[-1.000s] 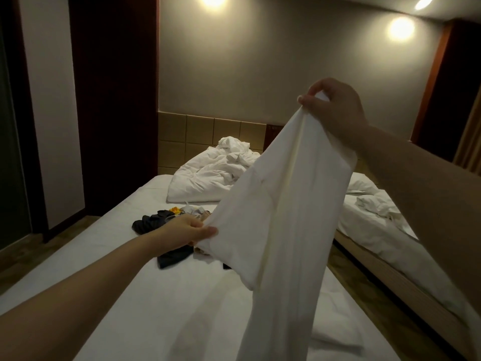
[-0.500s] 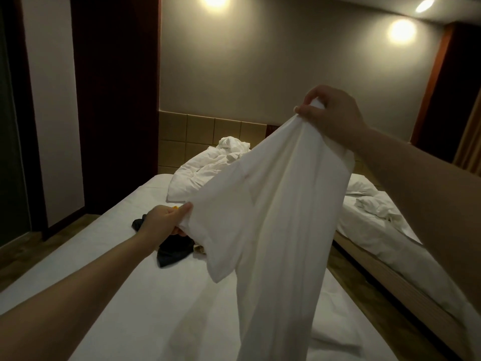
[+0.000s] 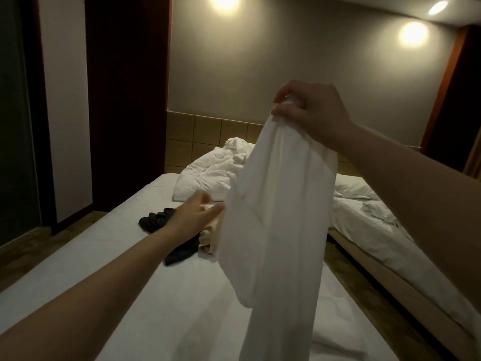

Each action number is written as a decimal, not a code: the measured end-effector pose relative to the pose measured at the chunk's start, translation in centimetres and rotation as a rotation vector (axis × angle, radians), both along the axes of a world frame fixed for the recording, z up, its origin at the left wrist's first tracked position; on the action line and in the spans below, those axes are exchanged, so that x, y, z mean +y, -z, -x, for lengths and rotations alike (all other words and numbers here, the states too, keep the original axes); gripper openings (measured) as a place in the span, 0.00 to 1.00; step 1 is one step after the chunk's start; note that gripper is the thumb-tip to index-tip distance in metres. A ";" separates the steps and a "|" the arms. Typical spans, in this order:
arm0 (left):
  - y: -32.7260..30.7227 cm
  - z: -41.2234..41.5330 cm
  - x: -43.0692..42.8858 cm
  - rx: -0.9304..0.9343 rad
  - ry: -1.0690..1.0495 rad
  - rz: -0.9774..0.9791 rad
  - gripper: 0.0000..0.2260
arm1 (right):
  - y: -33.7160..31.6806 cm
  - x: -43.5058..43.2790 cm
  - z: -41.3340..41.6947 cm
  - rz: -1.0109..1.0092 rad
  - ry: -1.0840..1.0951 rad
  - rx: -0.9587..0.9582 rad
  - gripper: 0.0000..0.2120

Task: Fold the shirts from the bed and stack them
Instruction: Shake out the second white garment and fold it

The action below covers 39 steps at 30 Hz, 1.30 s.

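The right hand [image 3: 312, 113] pinches the top of a limp white cloth shirt [image 3: 276, 217], which hangs in the air above the white-sheeted bed [image 3: 91, 256]. The left hand [image 3: 192, 214] is spread with straight fingers beside the shirt's left edge (blurred, so contact is unclear), gripping nothing. Crumpled dark garments [image 3: 156, 220] lie on the bed behind it.
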<state>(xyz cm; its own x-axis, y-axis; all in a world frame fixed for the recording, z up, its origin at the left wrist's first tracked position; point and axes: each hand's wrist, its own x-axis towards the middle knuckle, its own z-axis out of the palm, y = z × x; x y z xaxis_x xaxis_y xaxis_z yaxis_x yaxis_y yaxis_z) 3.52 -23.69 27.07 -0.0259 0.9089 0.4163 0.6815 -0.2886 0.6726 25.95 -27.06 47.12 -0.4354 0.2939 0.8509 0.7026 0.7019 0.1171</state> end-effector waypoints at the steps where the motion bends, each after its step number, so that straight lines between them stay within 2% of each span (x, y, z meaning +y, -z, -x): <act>1: -1.2 -1.5 -0.7 -0.154 0.181 -0.013 0.19 | 0.1 0.0 0.1 0.016 -0.016 0.009 0.11; 3: -3.7 -4.4 -2.2 -0.427 0.485 0.032 0.23 | 0.3 -0.1 0.1 0.037 -0.039 0.025 0.10; 4: -4.5 -5.4 -2.6 -0.543 0.575 0.052 0.21 | 0.4 -0.1 -0.1 0.045 -0.045 0.031 0.09; 5: -5.1 -6.1 -2.9 -0.639 0.640 0.057 0.18 | 0.6 -0.1 -0.3 0.053 -0.045 0.036 0.09; 7: -5.5 -6.7 -3.1 -0.697 0.663 0.025 0.11 | 0.8 -0.1 -1.0 0.066 -0.030 0.045 0.09; 12: -4.5 -6.3 -3.4 -0.586 0.529 -0.009 0.08 | 0.9 0.1 -2.4 0.078 0.007 0.069 0.08; 16: -3.8 -5.1 -3.7 -0.497 0.542 0.085 0.05 | 0.8 0.9 -2.7 0.106 0.054 0.093 0.09; 18: -3.9 -4.4 -2.8 -0.410 0.433 0.060 0.04 | 0.6 1.2 -2.6 0.168 0.096 0.064 0.11; 23: -5.7 -0.5 3.6 -0.136 -0.033 -0.095 0.06 | 0.3 2.9 -4.1 0.595 0.196 -0.107 0.12; 27: -7.7 0.5 7.9 0.035 -0.111 -0.124 0.06 | 1.2 6.2 -5.0 1.027 0.093 0.051 0.13; 30: -8.1 0.9 11.8 0.122 -0.138 -0.125 0.05 | 1.5 10.2 -5.1 1.183 0.159 0.020 0.13; 32: -8.1 1.2 14.8 0.213 -0.159 -0.116 0.06 | 1.8 13.7 -5.0 1.138 0.220 -0.005 0.10; 35: -8.9 1.1 19.6 0.324 -0.183 -0.140 0.09 | 1.7 20.4 -4.1 0.830 0.306 0.083 0.10; 39: -16.2 0.4 26.2 0.243 -0.243 -0.314 0.12 | -2.0 27.2 -2.1 0.440 0.322 0.360 0.11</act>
